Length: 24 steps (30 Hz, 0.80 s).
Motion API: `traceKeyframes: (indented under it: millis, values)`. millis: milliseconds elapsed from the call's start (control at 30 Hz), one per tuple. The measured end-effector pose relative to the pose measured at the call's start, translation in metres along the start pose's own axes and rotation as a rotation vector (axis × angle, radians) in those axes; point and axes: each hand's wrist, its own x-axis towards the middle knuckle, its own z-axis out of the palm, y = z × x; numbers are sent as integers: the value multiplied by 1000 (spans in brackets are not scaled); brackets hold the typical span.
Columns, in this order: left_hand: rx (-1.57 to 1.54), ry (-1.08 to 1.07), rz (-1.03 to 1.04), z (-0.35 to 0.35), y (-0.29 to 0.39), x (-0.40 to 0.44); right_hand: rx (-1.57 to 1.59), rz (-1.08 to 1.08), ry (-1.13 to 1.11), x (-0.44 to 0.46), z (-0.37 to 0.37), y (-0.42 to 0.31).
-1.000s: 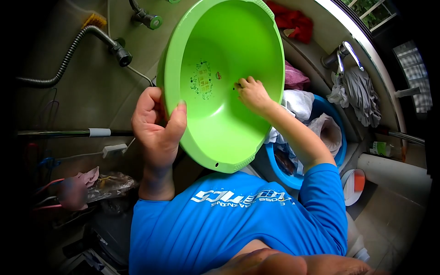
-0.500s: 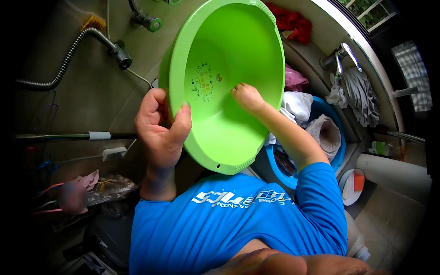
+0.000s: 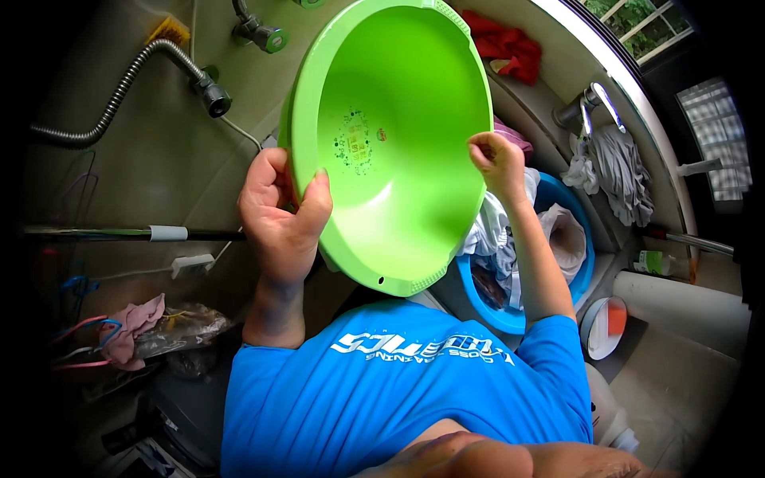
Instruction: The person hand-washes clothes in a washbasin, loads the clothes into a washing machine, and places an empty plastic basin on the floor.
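A large green basin (image 3: 422, 103) is held tilted, its inside facing me, with a printed pattern on its bottom. My left hand (image 3: 283, 215) grips its left rim, thumb in front and fingers behind. My right hand (image 3: 498, 163) is raised at the basin's right rim, its fingers curled together; what they hold, if anything, is too small to name. Beneath my right forearm stands a blue tub (image 3: 510, 320) with white cloths (image 3: 490, 231) and other laundry in it.
At the upper right a faucet (image 3: 578, 107) has grey cloth (image 3: 621, 171) hanging by it. A red cloth (image 3: 510, 52) lies on the ledge. A metal hose (image 3: 115, 99) runs along the left wall, above a horizontal pole (image 3: 167, 233). Hangers and a pink cloth (image 3: 131, 327) are lower left.
My right hand has moved from inside the basin out to its right rim. The basin has shifted only slightly, and my left hand keeps its grip.
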Motion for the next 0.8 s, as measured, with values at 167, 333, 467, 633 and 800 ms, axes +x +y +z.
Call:
traceKeyframes:
  millis: [167,333,467,633,800]
  values:
    - [39,-18,-11,3,2,-1,-308,-163,-351,-2,19,0]
    - [45,-36,-39,7,5,-5,-861,-238,-705,2,59,25]
    - [117,-10,-12,8,4,-6,-1165,-296,-851,-7,62,23]
    - [145,-3,46,7,-2,-6,-1251,-245,-955,-38,15,-6]
    - [123,-14,47,6,-4,-4,-1115,-215,-890,-65,-25,-26]
